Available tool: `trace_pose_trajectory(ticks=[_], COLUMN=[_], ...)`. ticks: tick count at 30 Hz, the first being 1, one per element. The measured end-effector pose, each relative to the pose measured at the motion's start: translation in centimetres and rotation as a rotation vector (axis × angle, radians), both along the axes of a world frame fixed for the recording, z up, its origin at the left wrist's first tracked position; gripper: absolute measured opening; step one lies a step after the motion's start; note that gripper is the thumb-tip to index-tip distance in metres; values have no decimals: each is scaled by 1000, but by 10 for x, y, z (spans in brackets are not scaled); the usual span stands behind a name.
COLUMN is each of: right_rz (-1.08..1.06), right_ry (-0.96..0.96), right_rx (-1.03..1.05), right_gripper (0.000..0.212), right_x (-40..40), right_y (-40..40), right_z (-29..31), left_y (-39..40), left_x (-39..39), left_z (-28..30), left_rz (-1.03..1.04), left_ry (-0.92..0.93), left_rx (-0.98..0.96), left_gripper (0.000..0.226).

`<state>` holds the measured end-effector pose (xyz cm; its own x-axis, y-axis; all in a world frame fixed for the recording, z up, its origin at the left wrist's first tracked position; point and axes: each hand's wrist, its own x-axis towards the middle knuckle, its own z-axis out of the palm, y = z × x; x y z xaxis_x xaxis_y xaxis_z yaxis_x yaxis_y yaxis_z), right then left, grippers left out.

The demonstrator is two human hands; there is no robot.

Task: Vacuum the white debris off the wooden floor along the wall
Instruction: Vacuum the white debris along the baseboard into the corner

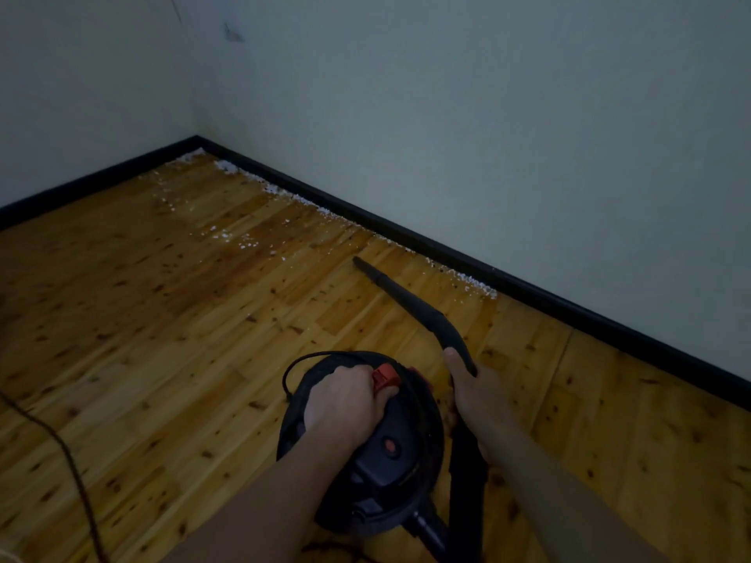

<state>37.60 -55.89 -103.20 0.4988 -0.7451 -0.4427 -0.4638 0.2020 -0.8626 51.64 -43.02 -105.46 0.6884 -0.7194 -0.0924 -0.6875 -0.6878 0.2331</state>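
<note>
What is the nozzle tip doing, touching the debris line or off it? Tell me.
Off it. The nozzle tip points at bare floor, apart from the white debris along the baseboard. The right hand grips the wand.

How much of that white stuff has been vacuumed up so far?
The floor near the right looks clean. The right hand holds the nozzle, its tip short of the debris; the left hand grips the vacuum. The strip along the skirting to the corner remains.

Both forearms are bare to the frame edge, the left hand (345, 400) and right hand (473, 390) ungloved.
</note>
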Motion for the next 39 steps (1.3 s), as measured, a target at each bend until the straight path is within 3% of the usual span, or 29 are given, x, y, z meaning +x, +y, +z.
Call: trace_pose_trajectory(ticks=[10,24,32,39], right_rz=[-37,-133,-207,-213], right_ry=[-11,18,26,17], right_rx=[2,-77,-44,-37], right_gripper=[57,49,53,51], right_x=[-16,-60,-86,-115], right_y=[5,7,6,7], right_z=[5,20,26,25], left_y=[-29,-31,-23,-27], left_x=[-14,-36,-43,-47], left_z=[4,-7,-8,-3], left_rz=[-197,-206,-212,-235], left_ry=[64,98,-48,-67], left_rx=[81,52,26,51], left_gripper=[39,44,45,48])
